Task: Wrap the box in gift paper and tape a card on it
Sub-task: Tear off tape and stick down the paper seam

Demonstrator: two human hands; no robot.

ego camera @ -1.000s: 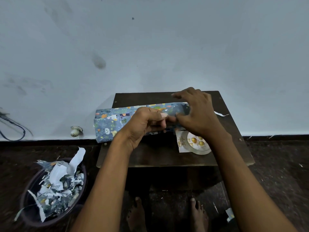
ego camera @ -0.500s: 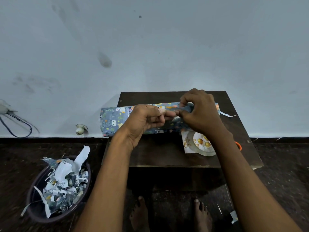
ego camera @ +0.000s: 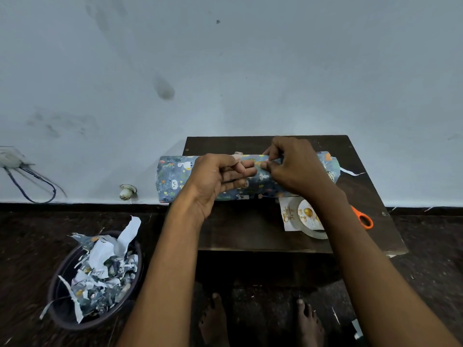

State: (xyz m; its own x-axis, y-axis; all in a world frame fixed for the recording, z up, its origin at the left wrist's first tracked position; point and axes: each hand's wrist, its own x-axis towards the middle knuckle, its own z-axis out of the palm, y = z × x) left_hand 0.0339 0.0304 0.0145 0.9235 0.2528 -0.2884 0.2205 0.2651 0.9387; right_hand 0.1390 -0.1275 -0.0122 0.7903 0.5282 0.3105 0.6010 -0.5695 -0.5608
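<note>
A long box wrapped in blue patterned gift paper [ego camera: 172, 179] lies across the back of a small dark wooden table [ego camera: 240, 229], its left end overhanging the edge. My left hand [ego camera: 215, 181] rests on the middle of it with fingers curled against the paper. My right hand [ego camera: 293, 169] pinches the paper's top edge just right of my left. A white birthday card [ego camera: 292, 214] with gold print lies in front of the box, under a roll of clear tape [ego camera: 313, 231]. My right forearm covers part of both.
Orange-handled scissors [ego camera: 363, 219] lie at the table's right side. A dark bin [ego camera: 95, 279] full of paper scraps stands on the floor at left. A wall runs right behind the table, with a cable [ego camera: 32, 184] at far left. Bare feet [ego camera: 215, 319] show below.
My right hand has shifted from covering the box's right part to pinching the top edge of the paper. My left hand stays on the middle of the box.
</note>
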